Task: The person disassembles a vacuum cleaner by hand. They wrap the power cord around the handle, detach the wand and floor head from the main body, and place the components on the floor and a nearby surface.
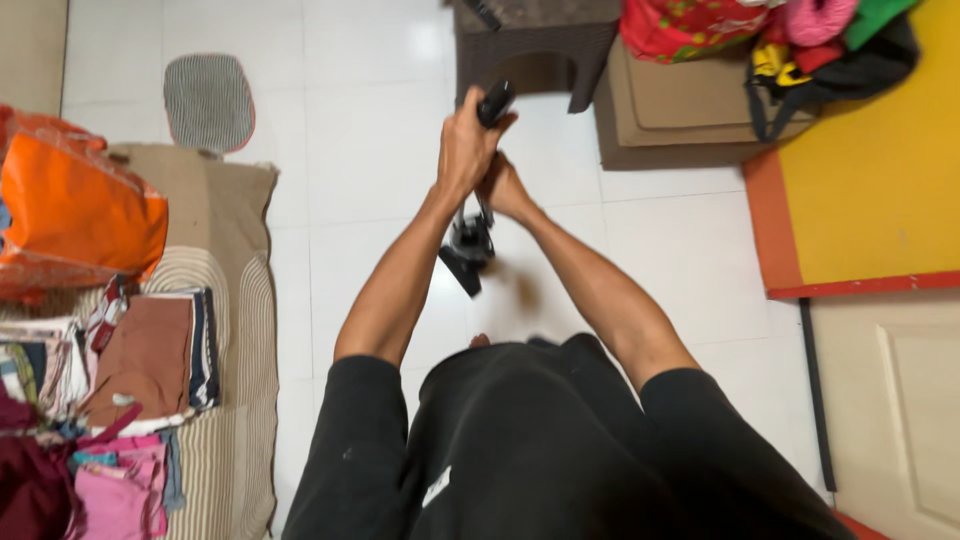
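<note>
Person stands on a white tiled floor (370, 150), both arms stretched out in front, holding a slim black handheld device with a rounded grip and a blocky dark head (468, 250). Left hand (463, 145) is wrapped tight around the upper grip end, fingers fully curled, the black tip poking out above the knuckles. Right hand (503, 190) sits just below and behind it, also closed on the shaft, touching the left hand. The device hangs down from the two hands at a slight tilt, head end lowest, well above the floor and in front of the person's black clothing; the lower part is motion-blurred, so finer detail can't be made out. It looks matte black with some grey metal near the joint. Ahead of the hands: a dark brown woven stool (535, 45). Right of it, a tan flat cushion (690, 110) with a heap of red, pink and green fabric items (760, 25) on top. Left side: a beige striped mat (235, 300) carrying stacks of folded clothes (150, 355) and an orange bag (75, 210).
</note>
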